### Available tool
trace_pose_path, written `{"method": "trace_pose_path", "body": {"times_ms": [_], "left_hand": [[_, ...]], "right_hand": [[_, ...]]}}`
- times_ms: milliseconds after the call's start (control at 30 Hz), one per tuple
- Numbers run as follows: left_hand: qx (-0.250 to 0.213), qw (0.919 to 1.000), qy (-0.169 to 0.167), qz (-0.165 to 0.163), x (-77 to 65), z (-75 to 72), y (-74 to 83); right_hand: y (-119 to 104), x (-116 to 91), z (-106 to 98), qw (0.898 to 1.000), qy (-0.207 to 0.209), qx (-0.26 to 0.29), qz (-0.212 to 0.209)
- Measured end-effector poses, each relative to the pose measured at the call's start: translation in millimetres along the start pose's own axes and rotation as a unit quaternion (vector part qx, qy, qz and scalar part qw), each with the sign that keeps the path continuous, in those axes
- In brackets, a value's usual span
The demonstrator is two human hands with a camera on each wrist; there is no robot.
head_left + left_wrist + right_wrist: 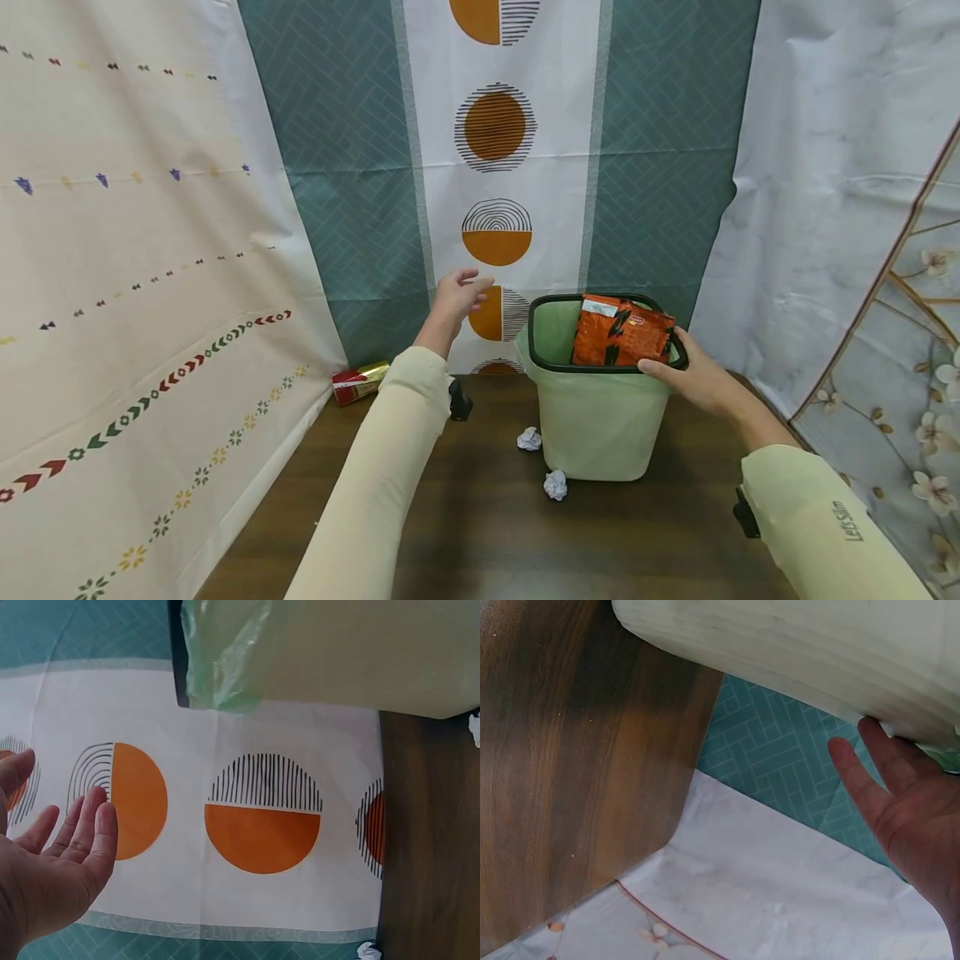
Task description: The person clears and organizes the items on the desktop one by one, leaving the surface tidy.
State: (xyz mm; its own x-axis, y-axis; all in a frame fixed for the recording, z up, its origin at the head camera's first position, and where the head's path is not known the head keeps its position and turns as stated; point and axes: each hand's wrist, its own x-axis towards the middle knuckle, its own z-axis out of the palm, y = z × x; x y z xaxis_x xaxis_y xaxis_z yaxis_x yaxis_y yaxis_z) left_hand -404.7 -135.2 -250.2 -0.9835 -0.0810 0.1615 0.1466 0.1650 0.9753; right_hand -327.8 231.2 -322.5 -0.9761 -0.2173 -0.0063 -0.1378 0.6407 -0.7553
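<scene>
A pale green trash bin with a dark rim and a thin green liner stands on the dark wooden table. In its mouth lies a crumpled orange snack bag. My right hand holds the bin's front right corner, thumb over the rim; in the right wrist view, fingers lie against the bin's outer side. My left hand hovers left of the bin, palm turned toward it, fingers loosely spread around nothing. Two crumpled paper balls, one nearer the bin's side and one in front, lie on the table.
A red and gold package lies at the table's back left, against the cream curtain. Patterned green and white cloth hangs behind the bin. A white floral sheet hangs at the right.
</scene>
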Motion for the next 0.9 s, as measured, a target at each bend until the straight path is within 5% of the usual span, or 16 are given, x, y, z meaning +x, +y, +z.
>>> {"method": "trace_pose_path", "body": {"times_ms": [567, 900], "left_hand": [[0.030, 0.9990, 0.003, -0.034, -2.0, -13.3, -39.5], [0.029, 0.9972, 0.012, -0.067, -4.7, -16.7, -84.5]], "right_hand": [[3, 2, 1, 1.000, 0.002, 0.007, -0.004], [3, 3, -3, 1.000, 0.000, 0.016, -0.012]]}}
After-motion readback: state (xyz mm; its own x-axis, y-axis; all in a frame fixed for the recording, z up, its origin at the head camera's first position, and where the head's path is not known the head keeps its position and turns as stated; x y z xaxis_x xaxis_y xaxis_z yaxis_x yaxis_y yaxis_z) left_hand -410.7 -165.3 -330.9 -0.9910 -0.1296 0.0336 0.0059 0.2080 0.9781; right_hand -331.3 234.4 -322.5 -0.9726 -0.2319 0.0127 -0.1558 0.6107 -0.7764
